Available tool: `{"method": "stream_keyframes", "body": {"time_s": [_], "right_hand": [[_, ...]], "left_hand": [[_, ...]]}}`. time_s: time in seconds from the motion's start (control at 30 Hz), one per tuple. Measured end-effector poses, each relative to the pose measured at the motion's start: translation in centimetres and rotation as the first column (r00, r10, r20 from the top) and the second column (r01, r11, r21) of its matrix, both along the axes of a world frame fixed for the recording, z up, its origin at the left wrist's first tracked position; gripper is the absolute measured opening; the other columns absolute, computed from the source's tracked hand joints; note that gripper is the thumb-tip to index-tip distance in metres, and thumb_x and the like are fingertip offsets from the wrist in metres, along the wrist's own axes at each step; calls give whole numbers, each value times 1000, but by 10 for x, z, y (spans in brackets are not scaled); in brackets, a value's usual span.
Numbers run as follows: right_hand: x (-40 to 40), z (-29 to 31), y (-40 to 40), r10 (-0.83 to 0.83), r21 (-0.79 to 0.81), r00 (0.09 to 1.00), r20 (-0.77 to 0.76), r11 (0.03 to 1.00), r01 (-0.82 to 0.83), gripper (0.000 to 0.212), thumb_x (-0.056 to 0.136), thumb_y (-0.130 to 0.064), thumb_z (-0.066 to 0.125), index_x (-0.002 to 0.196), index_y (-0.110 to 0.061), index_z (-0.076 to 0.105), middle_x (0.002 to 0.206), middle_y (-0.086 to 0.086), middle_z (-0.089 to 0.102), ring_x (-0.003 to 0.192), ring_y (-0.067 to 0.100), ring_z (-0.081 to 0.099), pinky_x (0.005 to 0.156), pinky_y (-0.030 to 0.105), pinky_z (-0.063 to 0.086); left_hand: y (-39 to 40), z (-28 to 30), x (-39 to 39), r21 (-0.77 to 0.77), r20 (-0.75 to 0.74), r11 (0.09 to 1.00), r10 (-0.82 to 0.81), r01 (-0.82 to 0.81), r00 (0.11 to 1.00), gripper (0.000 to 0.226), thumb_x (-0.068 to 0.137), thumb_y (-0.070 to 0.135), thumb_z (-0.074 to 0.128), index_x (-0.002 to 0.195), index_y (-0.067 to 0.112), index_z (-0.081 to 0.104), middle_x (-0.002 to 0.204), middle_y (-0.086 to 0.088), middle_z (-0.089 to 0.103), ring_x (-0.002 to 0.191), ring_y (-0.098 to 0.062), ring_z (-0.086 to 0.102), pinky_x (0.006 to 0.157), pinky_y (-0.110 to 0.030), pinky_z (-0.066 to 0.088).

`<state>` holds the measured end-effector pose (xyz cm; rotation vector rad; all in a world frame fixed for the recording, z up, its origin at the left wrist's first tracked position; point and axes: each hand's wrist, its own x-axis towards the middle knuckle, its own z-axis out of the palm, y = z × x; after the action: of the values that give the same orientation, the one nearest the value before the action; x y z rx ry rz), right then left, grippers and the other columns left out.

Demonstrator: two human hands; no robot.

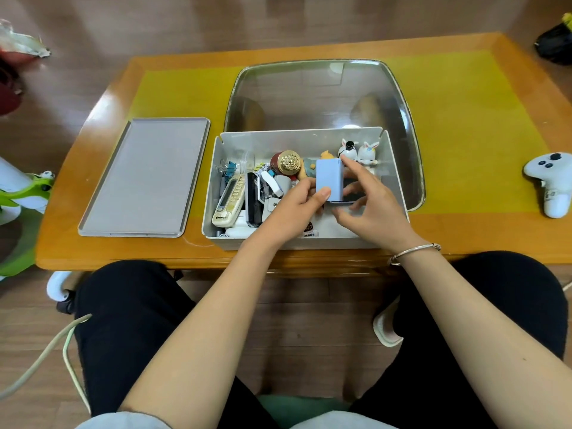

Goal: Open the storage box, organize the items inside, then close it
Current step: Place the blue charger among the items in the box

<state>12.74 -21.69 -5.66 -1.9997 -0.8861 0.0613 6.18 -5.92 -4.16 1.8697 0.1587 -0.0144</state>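
Storage box point(216, 168), white and lidless, sat near the front edge of the wooden table point(93, 97), and both hands worked inside it. The left hand point(294, 205) pinched a pale blue rectangular case point(329, 179), thumb pressed flat on its front face near the bottom, the other fingers curled behind it, so that the case stood upright above the box's contents. The right hand point(368, 199) met the case from the other side: its index finger reached up along the case's right edge, while the remaining fingers bent loosely round the lower right corner, touching it. A silver bangle point(414, 250) circled the right wrist.

Around the hands, the box held a jumble. A cream remote control point(229, 201) lay at an angle in the left part, just beside a black device point(254, 201), with binder clips point(227, 167) in the far left corner. A dark red jar with a gold patterned lid point(286, 164) lay tilted near the middle, and two small white figurines point(359, 151) stood against the far right wall.

Left of the box, apart from it, the grey lid point(145, 178) lay flat on the table. Behind the box a large clear plastic cover point(322, 91) rested on the yellow mat point(464, 119). A white game controller point(552, 181) lay well apart at the table's right edge.
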Motion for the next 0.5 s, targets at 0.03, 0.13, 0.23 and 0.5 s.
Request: {"method": "stream_keyframes", "body": {"time_s": [0.03, 0.13, 0.23, 0.5], "right_hand": [[1, -1, 0, 0, 20, 1000, -4, 1000, 0, 80, 77, -17, 74, 144, -25, 31, 116, -7, 52, 89, 1, 55, 65, 10, 48], [3, -3, 0, -37, 38, 999, -9, 999, 38, 71, 75, -25, 77, 136, -20, 40, 98, -9, 53, 80, 4, 53, 62, 7, 44], [1, -4, 1, -78, 14, 996, 42, 997, 77, 68, 71, -21, 80, 128, -18, 44, 88, -15, 47, 73, 0, 49, 63, 4, 39], [6, 1, -16, -59, -240, 984, 167, 966, 99, 73, 74, -34, 67, 138, -31, 33, 97, -15, 59, 99, 10, 51, 84, 34, 32]], "left_hand": [[0, 0, 0, -7, -8, 1000, -18, 18, 1000, 24, 102, 20, 44, 121, 7, 50, 85, 7, 56, 71, 5, 54, 64, -10, 41], [0, 0, 1, -4, -40, 998, -67, 67, 997, 28, 102, 21, 42, 123, 4, 53, 82, 8, 55, 68, 6, 53, 63, -13, 41], [-1, -1, 3, 13, -32, 998, -54, 55, 998, 24, 99, 33, 48, 110, 18, 63, 84, 9, 58, 73, 2, 54, 67, -17, 42], [1, -11, 12, 153, -159, 987, 74, -50, 985, 31, 94, 32, 58, 120, 17, 51, 79, 9, 56, 71, -6, 55, 59, -19, 40]]}}
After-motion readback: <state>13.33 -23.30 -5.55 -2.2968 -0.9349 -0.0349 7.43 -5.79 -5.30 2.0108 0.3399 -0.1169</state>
